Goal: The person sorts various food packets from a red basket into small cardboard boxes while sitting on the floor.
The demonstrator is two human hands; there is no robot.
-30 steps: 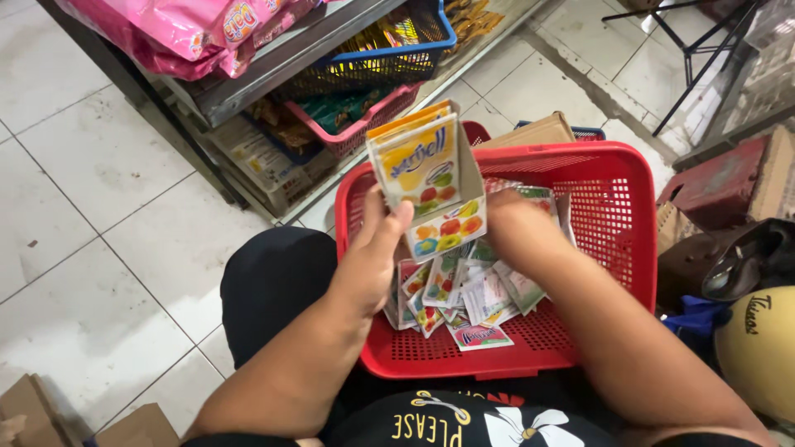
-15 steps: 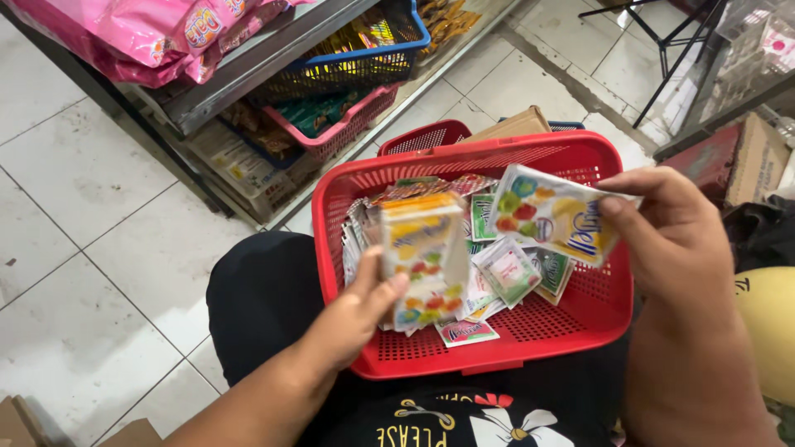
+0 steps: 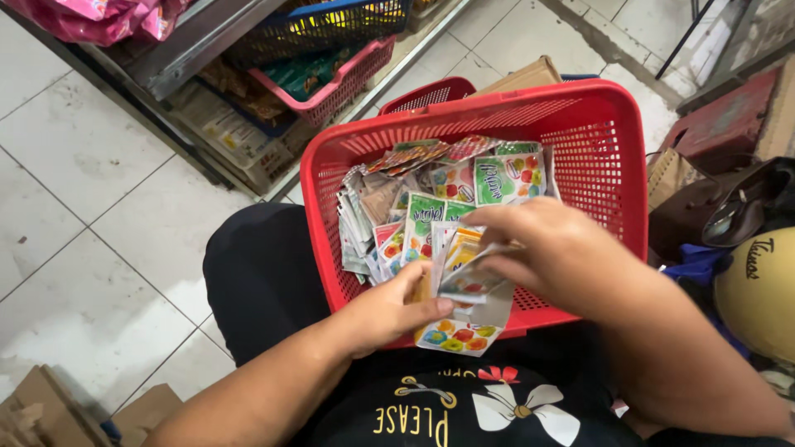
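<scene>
Both hands' fingers (image 3: 497,248) pinch colourful fruit-printed sachets (image 3: 464,319) over a red basket (image 3: 596,132).

Head camera, looking steeply down, close over lap

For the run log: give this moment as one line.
left hand: holds sachet stack | right hand: fingers on stack top | red basket: on lap, loose sachets inside | floor: tiled
</scene>
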